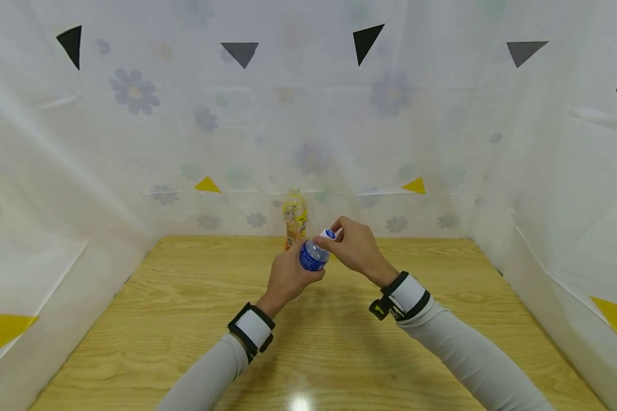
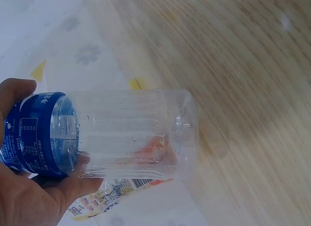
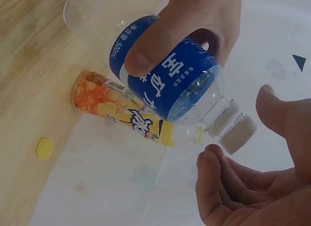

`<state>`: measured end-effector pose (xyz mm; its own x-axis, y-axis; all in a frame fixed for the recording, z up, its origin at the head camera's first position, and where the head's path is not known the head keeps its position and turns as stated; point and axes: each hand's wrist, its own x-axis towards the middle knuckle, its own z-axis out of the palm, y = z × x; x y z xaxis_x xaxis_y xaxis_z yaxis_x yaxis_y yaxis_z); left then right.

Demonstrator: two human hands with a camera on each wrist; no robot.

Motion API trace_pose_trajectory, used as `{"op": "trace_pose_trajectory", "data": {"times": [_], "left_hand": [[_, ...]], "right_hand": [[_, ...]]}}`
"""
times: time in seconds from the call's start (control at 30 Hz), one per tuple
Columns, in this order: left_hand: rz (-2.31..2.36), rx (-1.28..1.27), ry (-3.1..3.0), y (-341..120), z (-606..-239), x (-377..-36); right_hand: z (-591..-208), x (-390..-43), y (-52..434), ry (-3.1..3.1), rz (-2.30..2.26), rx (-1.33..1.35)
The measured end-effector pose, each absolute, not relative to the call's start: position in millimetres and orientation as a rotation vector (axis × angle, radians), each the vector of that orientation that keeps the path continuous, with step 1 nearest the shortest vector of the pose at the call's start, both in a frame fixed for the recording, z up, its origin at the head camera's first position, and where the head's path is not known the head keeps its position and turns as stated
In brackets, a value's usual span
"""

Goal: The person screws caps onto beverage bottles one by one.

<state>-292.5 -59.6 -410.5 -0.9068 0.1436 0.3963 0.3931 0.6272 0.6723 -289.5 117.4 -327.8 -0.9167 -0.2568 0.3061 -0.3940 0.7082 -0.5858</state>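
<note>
My left hand (image 1: 288, 277) grips a clear empty bottle (image 1: 313, 256) with a blue label and holds it tilted above the wooden table (image 1: 185, 319). In the left wrist view the bottle (image 2: 126, 133) lies across the frame in my palm (image 2: 29, 197). Its white cap (image 3: 239, 132) sits at the neck. My right hand (image 1: 339, 237) is at the cap. The right wrist view shows the thumb (image 3: 274, 109) and a fingertip (image 3: 211, 165) on either side of the cap with a small gap. A yellow juice bottle (image 1: 295, 217) stands behind.
A small yellow cap (image 3: 44, 148) lies on the table near the juice bottle (image 3: 121, 109). White flowered sheeting (image 1: 133, 142) walls in the table at the back and on both sides. Bare wood stretches in front of my forearms.
</note>
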Motion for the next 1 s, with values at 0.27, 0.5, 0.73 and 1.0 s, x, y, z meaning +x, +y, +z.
{"op": "trace_pose_trajectory", "data": {"times": [0.27, 0.5, 0.73, 1.0], "left_hand": [[-1.153, -0.411, -2.559, -59.4, -410.8, -291.9], [-1.150, -0.406, -2.545, -58.5, -411.1, -292.5], [-1.156, -0.410, -2.542, -58.1, -411.2, -292.5], [-1.155, -0.417, -2.540, -58.5, -411.0, -293.0]], "right_hand": [[-324.0, -286.8, 116.6, -2.785, 1.006, 0.586], [-321.0, -283.2, 113.7, -2.695, 1.052, 0.621], [-321.6, -281.8, 113.5, -2.664, 1.037, 0.643], [-323.8, -285.1, 113.7, -2.649, 1.045, 0.641]]}}
